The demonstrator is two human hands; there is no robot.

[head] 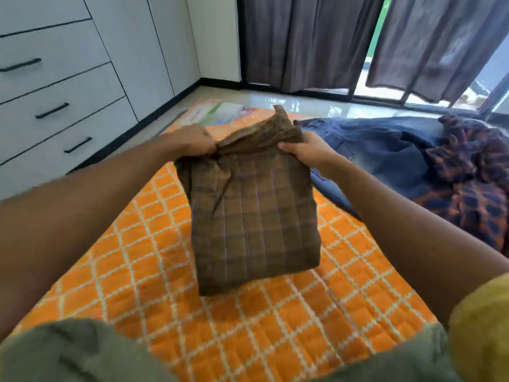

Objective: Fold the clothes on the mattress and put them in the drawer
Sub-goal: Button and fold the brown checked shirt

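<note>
both hands, l & r, gripped brown plaid shirt top edge, mid-fold on mattress; next prob. final fold, then drawer.

Room surroundings beyond the work area.
Dark grey curtains hang over a black-framed glass door, with a strip of green showing through the gap between them. A glossy pale tiled floor reflects the daylight, and a black skirting strip runs along the foot of the white wall in the corner.
</note>
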